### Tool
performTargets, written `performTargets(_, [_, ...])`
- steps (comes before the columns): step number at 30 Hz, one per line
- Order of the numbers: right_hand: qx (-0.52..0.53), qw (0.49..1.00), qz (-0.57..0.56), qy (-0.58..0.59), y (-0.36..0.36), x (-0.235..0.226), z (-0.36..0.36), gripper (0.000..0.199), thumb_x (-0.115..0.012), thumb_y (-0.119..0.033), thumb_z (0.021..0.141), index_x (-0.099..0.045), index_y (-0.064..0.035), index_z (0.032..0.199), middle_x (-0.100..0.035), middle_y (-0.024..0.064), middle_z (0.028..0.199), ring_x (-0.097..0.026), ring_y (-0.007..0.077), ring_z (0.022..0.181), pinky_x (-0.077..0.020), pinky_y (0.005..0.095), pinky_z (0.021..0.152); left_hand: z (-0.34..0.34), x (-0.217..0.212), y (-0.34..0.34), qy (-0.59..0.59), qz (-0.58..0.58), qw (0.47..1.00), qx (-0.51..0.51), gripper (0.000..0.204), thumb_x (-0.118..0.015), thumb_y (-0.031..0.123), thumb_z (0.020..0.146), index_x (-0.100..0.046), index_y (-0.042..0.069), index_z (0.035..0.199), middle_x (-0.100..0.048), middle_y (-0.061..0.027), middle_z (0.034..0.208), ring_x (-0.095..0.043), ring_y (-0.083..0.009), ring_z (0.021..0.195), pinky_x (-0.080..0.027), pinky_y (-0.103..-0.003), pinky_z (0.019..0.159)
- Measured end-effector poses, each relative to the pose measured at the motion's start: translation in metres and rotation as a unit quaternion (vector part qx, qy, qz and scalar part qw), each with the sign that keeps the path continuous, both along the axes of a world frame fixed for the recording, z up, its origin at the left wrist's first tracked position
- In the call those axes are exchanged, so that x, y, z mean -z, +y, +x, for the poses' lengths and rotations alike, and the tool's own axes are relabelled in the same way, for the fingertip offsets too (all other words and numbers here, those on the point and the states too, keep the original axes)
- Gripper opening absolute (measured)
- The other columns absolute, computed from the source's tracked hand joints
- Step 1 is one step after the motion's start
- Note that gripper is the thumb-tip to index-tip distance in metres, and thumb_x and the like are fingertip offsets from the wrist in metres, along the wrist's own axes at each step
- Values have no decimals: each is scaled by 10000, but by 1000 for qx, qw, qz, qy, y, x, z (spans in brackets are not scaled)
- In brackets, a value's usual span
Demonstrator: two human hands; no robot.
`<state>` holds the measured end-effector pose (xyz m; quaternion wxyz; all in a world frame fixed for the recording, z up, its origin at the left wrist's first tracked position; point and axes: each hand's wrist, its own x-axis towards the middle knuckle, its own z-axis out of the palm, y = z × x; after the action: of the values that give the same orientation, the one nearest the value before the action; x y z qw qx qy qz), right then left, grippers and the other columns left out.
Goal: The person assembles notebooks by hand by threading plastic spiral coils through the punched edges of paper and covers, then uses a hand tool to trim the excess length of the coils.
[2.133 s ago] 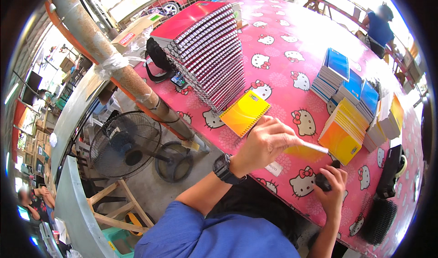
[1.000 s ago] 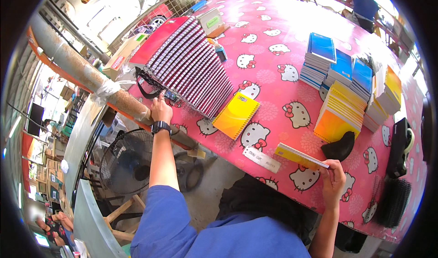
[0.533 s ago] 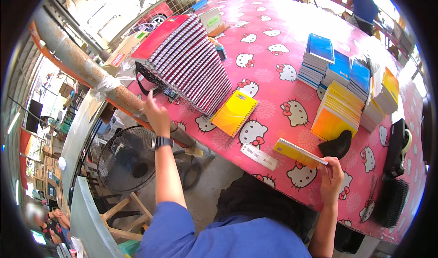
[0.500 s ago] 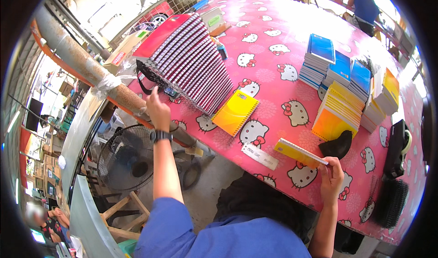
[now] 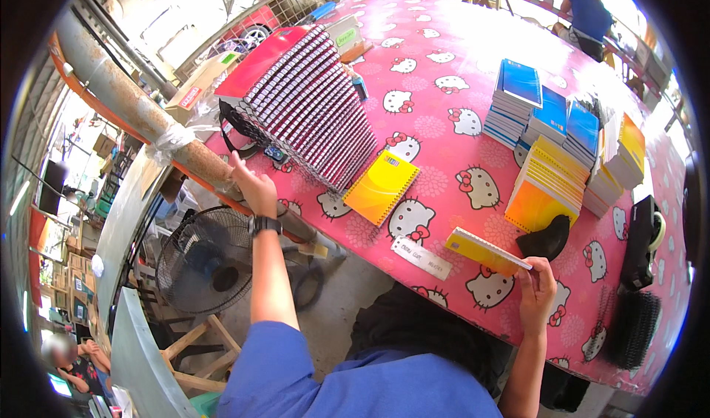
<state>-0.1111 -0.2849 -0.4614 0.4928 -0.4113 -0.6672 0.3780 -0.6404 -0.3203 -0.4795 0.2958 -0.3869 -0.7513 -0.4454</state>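
A yellow spiral notebook (image 5: 484, 250), held edge-up just above the table, is pinched at its right end by my right hand (image 5: 538, 292). My left hand (image 5: 256, 190) is beside the rusty pole at the table's left edge, fingers stretched out and nothing visible in them. Just beyond those fingers lies a black strap-like item (image 5: 240, 133), partly hidden by a tall stack of red-covered spiral notebooks (image 5: 310, 100). Another yellow spiral notebook (image 5: 381, 187) lies flat against the foot of that stack. A white label strip (image 5: 421, 257) rests near the front edge.
To the right stand stacks of blue notebooks (image 5: 514, 96) and yellow notebooks (image 5: 547, 185), with a black curved object (image 5: 544, 239) in front. A tape dispenser (image 5: 643, 240) and black wire spirals (image 5: 636, 329) sit far right. A rusty pole (image 5: 133, 93) and floor fan (image 5: 211, 263) are left.
My left hand has pulled slightly back and left from the black item, and its fingers have spread. My right hand keeps the yellow notebook in nearly the same place.
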Motion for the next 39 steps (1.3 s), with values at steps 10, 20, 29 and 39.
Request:
performTargets(10, [-6, 1000, 11, -23, 1, 5, 2, 59, -592, -27, 872, -565, 7, 911, -567, 68, 856, -553, 143, 770, -445, 256, 705, 318, -68, -7, 41, -29, 881, 470, 405, -599, 145, 781, -569, 96, 1182, -542, -123, 1131, -541, -261, 1044, -324, -470, 990])
performTargets(20, [107, 950, 184, -227, 6, -29, 25, 454, -750, -275, 745, -592, -30, 1093, -564, 126, 1153, -494, 288, 1113, -371, 416, 969, 343, -48, 19, 92, -204, 779, 587, 275, -514, 137, 860, -623, 152, 1113, -597, 12, 880, -571, -137, 903, -296, -399, 941])
performTargets(29, [-39, 992, 88, -84, -7, -9, -1, 139, -666, 23, 771, -620, -5, 899, -636, 96, 840, -597, 191, 723, -483, 287, 662, 248, -39, -4, -154, 180, 881, 409, 204, -537, 116, 866, -444, 56, 1037, -487, -63, 886, -501, -147, 791, -424, -336, 762])
performTargets(39, [-49, 994, 71, -62, -6, -2, -3, 101, -647, -13, 817, -608, 4, 909, -623, 95, 838, -586, 185, 733, -474, 282, 667, 0, 30, 20, 56, -120, 990, -45, 518, -503, 29, 757, -404, -36, 1262, -564, -225, 1017, -555, -399, 958, -453, -445, 867])
